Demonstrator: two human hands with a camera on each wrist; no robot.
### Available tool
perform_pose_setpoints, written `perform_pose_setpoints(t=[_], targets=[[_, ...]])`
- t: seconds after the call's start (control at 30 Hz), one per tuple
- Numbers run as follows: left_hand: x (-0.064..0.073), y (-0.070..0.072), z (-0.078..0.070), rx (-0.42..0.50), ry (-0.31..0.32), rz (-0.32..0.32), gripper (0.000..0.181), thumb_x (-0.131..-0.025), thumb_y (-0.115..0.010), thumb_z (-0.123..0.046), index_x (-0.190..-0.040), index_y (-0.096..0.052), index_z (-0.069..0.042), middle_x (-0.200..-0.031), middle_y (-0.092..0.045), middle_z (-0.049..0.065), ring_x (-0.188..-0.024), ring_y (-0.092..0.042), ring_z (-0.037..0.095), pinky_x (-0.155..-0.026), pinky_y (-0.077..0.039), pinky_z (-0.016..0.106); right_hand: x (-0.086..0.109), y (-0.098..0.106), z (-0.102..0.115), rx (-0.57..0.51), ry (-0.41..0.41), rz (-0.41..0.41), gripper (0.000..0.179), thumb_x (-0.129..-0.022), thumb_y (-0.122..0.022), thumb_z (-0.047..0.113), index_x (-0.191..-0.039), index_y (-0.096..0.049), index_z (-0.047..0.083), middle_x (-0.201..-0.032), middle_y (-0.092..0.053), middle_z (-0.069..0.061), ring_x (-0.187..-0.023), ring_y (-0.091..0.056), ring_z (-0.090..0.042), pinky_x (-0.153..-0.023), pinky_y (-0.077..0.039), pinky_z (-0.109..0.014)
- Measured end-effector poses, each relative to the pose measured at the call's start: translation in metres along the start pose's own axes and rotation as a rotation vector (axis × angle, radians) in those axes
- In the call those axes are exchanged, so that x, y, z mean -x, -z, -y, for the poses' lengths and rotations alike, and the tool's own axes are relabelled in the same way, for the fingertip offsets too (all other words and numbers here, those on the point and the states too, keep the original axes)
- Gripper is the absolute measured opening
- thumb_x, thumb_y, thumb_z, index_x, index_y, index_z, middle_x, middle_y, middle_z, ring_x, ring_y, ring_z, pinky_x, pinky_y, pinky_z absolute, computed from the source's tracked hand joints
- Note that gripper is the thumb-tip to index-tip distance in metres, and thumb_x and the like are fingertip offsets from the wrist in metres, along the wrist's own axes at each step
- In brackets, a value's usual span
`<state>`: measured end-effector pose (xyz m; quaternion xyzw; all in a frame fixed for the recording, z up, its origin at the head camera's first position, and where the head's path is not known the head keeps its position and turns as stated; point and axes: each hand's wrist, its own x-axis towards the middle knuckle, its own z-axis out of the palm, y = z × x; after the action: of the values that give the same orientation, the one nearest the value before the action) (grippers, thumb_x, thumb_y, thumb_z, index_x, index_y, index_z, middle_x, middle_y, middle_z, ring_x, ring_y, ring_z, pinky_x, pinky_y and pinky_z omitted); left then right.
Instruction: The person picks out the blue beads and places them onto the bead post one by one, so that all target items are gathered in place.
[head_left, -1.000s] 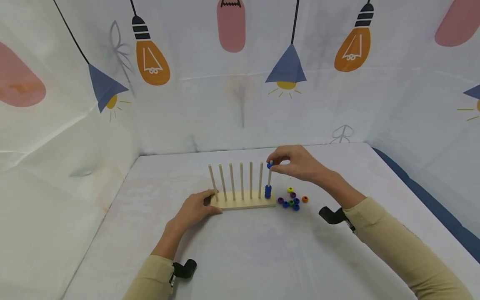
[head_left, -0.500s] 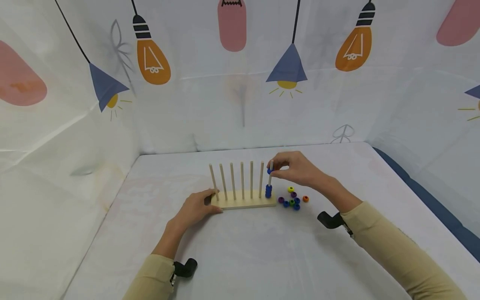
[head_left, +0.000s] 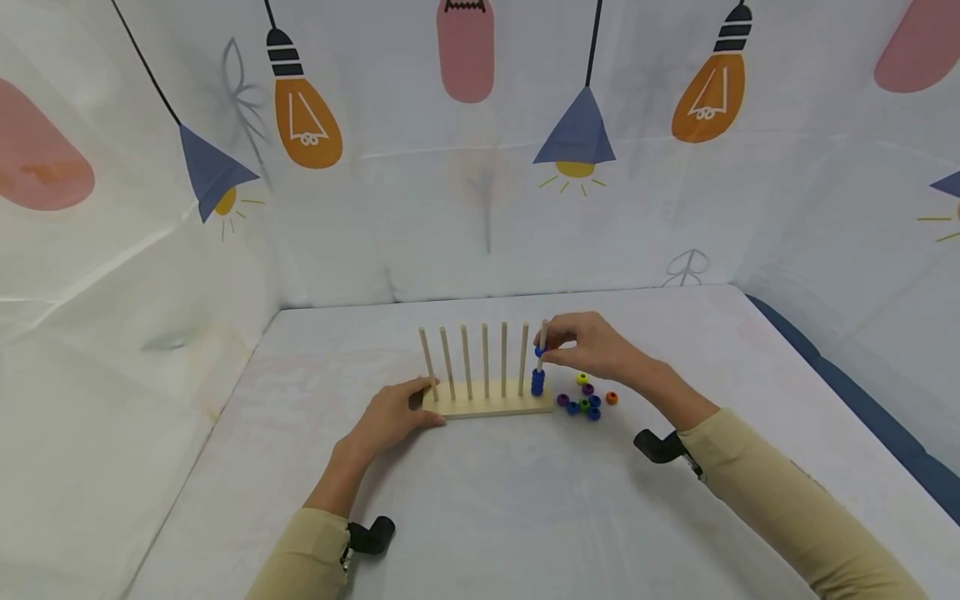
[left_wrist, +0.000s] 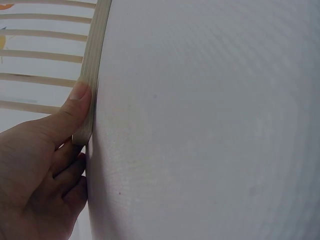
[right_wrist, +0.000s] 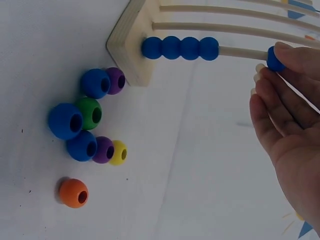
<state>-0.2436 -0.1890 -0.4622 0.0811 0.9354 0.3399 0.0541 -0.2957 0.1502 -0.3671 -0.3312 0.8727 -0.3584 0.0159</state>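
Observation:
A pale wooden peg board (head_left: 487, 406) with a row of several upright pegs stands on the table. My left hand (head_left: 392, 417) grips its left end; in the left wrist view the thumb (left_wrist: 79, 95) lies along the board's front edge. On the rightmost peg (right_wrist: 242, 52), several blue beads (right_wrist: 181, 48) are stacked against the base. Higher on that same peg, my right hand (head_left: 588, 343) pinches another blue bead (right_wrist: 274, 59) between thumb and fingers. The peg passes through this bead, with a stretch of bare peg between it and the stack.
Loose beads lie on the white table (head_left: 487, 500) right of the board: blue (right_wrist: 65, 121), green (right_wrist: 90, 113), purple (right_wrist: 103, 149), yellow (right_wrist: 118, 152) and orange (right_wrist: 73, 193). The orange one sits apart. A white printed sheet (head_left: 420, 225) rises behind the table.
My right hand has slid the pinched blue bead down the rightmost peg, closer to the stack. The left hand and the board have stayed in place.

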Motion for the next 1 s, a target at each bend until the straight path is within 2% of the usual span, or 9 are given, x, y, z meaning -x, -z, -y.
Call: perform_pose_setpoints(t=[0.1, 0.27, 0.53, 0.73, 1.0], targets=[[-0.001, 0.000, 0.000, -0.002, 0.001, 0.002, 0.072, -0.083, -0.080, -0.041, -0.145, -0.053, -0.016, -0.150, -0.052, 0.009, -0.144, -0.042, 0.032, -0.117, -0.036, 0.052, 0.000, -0.003, -0.002, -0.004, -0.007, 0.004, 0.012, -0.088, -0.075, 0.009, -0.098, -0.072, 0.015, -0.099, -0.073, 0.001, -0.088, -0.066, -0.012, -0.083, -0.058, -0.034], [-0.002, -0.001, 0.001, -0.009, -0.011, 0.002, 0.072, -0.083, -0.079, -0.041, -0.145, -0.053, -0.015, -0.150, -0.052, 0.010, -0.144, -0.042, 0.032, -0.117, -0.036, 0.052, 0.001, -0.007, -0.005, -0.008, -0.021, 0.015, 0.011, -0.089, -0.074, 0.009, -0.098, -0.073, 0.015, -0.097, -0.073, 0.001, -0.087, -0.066, -0.012, -0.086, -0.057, -0.040], [-0.001, 0.001, 0.001, -0.012, -0.009, 0.002, 0.070, -0.083, -0.079, -0.040, -0.144, -0.054, -0.014, -0.149, -0.053, 0.010, -0.143, -0.043, 0.032, -0.117, -0.036, 0.051, 0.002, -0.013, -0.013, -0.026, -0.037, 0.032, 0.012, -0.089, -0.073, 0.009, -0.101, -0.073, 0.012, -0.091, -0.072, 0.002, -0.085, -0.067, -0.012, -0.085, -0.057, -0.041], [-0.001, 0.003, -0.003, -0.009, -0.018, -0.004, 0.070, -0.084, -0.079, -0.039, -0.144, -0.054, -0.013, -0.149, -0.052, 0.012, -0.143, -0.043, 0.034, -0.116, -0.036, 0.053, 0.003, -0.015, -0.017, -0.012, -0.030, 0.032, 0.012, -0.089, -0.073, 0.009, -0.099, -0.072, 0.015, -0.093, -0.072, 0.002, -0.087, -0.066, -0.012, -0.086, -0.056, -0.041], [0.000, 0.002, -0.002, -0.004, 0.004, 0.002, 0.072, -0.083, -0.079, -0.041, -0.145, -0.053, -0.014, -0.150, -0.051, 0.013, -0.143, -0.041, 0.035, -0.116, -0.036, 0.053, 0.005, -0.023, -0.024, -0.009, -0.059, 0.035, 0.014, -0.088, -0.074, 0.010, -0.101, -0.073, 0.016, -0.093, -0.071, 0.002, -0.087, -0.065, -0.012, -0.088, -0.057, -0.040]])
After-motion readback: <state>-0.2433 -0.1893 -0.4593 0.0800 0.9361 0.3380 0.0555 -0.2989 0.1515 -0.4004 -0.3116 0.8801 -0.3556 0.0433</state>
